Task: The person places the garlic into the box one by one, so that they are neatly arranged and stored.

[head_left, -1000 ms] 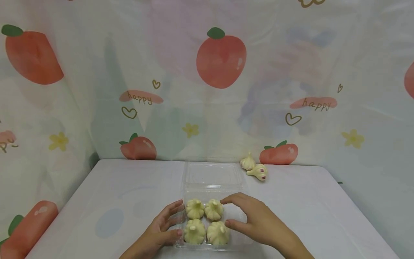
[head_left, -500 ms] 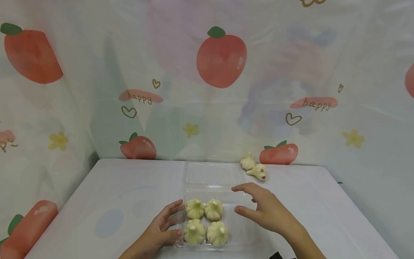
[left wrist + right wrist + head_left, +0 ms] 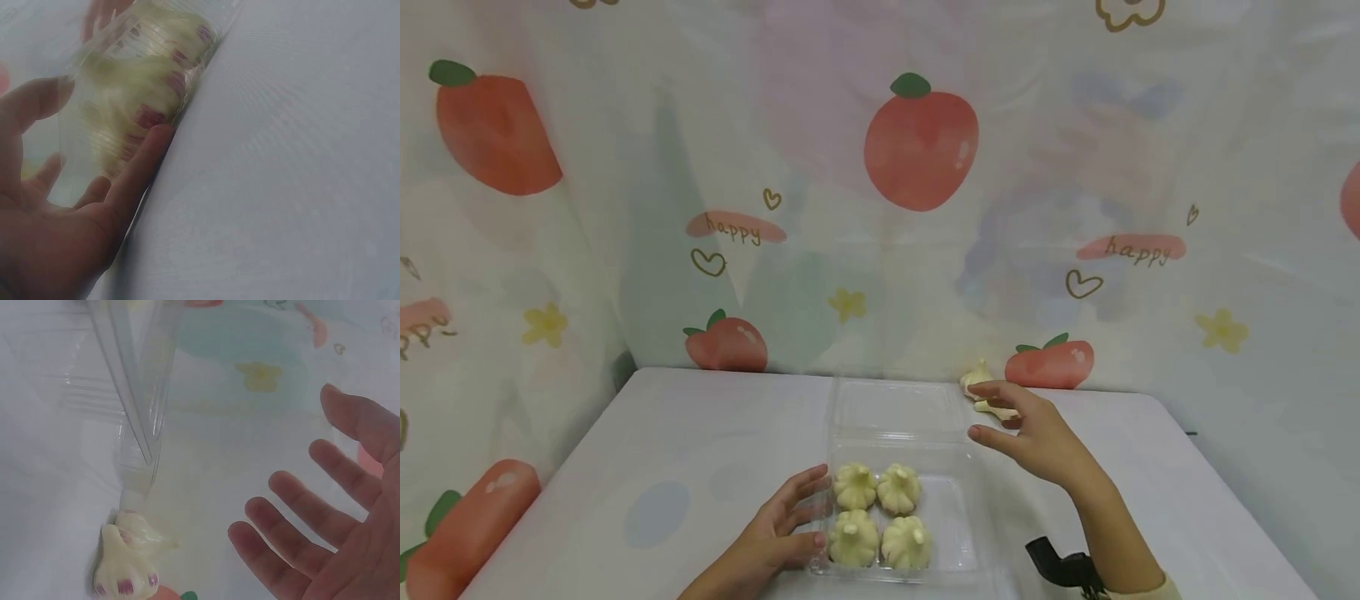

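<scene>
The left hand (image 3: pixel 775 533), fingers spread, touches the left edge of the clear box (image 3: pixel 951 521); the right hand (image 3: pixel 1037 433), spread and empty, hovers near two garlic bulbs (image 3: pixel 127 570) at the counter (image 3: pixel 737 433)'s far edge. They look light, firm, perhaps slippery; best pinched round the body.

On the white surface (image 3: pixel 700 450) lie an open clear plastic container (image 3: pixel 951 525) and, by the far edge, two loose garlic bulbs (image 3: pixel 128 572).
</scene>
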Demonstrator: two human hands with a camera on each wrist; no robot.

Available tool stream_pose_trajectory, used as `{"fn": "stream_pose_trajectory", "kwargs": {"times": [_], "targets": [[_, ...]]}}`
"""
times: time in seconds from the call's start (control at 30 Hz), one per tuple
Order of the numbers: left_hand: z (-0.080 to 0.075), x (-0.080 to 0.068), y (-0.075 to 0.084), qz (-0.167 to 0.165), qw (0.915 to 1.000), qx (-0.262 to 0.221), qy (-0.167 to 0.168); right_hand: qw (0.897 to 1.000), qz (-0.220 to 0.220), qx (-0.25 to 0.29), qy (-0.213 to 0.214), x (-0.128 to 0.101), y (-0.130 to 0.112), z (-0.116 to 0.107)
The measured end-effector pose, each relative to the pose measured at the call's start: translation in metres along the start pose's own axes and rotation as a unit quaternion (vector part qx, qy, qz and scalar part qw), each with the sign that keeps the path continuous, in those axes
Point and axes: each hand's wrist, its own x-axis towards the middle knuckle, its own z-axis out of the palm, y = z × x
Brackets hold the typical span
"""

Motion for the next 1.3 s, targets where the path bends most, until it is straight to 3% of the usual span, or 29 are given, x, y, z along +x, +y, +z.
{"fn": "stream_pose_trajectory", "kwargs": {"times": [0.5,0.8,1.07,1.3], "targets": [[0.001,0.002,-0.004,-0.004,0.9999,-0.006,-0.009,0.998,0.042,0.021,0.035,0.017,0.031,-0.011],[0.001,0.002,-0.008,-0.008,0.9996,-0.019,-0.022,0.995,0.075,-0.036,0.056,0.01,0.064,-0.005],[0.001,0.003,-0.006,-0.007,0.9998,-0.007,-0.016,0.993,0.063,-0.058,0.082,0.013,0.082,0.003],[-0.001,0.001,-0.005,-0.001,0.9999,-0.008,-0.014,0.992,0.085,-0.077,0.053,0.017,0.093,0.015]]}}
